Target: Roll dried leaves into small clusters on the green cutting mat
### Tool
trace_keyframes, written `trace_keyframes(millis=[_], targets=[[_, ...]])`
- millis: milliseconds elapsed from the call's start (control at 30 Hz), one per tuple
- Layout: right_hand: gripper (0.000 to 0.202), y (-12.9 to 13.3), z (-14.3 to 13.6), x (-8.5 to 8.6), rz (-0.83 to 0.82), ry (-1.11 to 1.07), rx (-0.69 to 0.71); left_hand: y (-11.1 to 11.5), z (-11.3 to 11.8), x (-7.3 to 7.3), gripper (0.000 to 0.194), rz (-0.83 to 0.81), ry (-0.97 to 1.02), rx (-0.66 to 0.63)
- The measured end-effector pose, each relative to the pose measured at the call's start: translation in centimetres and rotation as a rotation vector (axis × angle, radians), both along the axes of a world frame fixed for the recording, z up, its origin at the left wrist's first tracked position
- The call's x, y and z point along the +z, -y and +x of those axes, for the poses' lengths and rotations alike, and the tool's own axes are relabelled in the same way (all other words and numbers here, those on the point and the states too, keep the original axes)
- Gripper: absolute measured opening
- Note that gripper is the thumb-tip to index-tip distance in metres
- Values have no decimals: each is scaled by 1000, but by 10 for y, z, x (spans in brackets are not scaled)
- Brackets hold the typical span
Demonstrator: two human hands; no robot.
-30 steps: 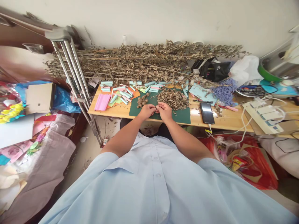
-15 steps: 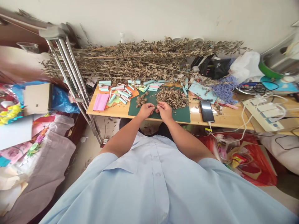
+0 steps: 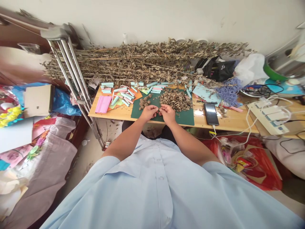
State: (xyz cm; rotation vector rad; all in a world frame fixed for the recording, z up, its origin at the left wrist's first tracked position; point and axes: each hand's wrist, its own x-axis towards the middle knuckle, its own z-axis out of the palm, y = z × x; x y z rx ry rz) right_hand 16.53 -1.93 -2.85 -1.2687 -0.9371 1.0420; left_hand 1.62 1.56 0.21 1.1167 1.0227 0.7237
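Over the front part of a green cutting mat (image 3: 186, 118), my left hand (image 3: 149, 113) and my right hand (image 3: 167, 114) meet with fingertips pinched together. Whatever lies between the fingers is too small to make out. Just beyond my right hand spreads a heap of dried leaves (image 3: 176, 99). Several brownish balls of rolled leaf (image 3: 144, 102) lie beyond my left hand on the mat. Blue and pink paper rolls (image 3: 125, 95) are scattered behind and to the left, by a folded pink paper sheet (image 3: 103, 104).
Long bundles of dried plant stalks (image 3: 143, 62) line the wall. A crutch (image 3: 71, 70) leans at the left. To the right are a phone (image 3: 211, 114) on a cable, purple yarn (image 3: 230, 92) and a power strip (image 3: 268, 116). A red bag (image 3: 259, 165) sits below the table.
My two hands stay nearly in the same place, fingertips together, with only a slight shift of the fingers. The heap and the balls look unchanged.
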Motion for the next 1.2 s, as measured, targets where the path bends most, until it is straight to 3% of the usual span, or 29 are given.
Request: trace_keyframes(millis=[333, 867, 1033, 1200], targets=[[45, 1, 0, -1, -7, 65, 9, 2, 3, 1, 14, 113, -135, -15], [41, 1, 4, -2, -6, 27, -72, 2, 4, -1, 13, 15, -12, 63], [41, 1, 3, -1, 17, 23, -54, 1, 6, -1, 4, 5, 9, 81], [42, 3, 2, 1, 18, 41, -9, 0, 5, -2, 8, -7, 23, 67]])
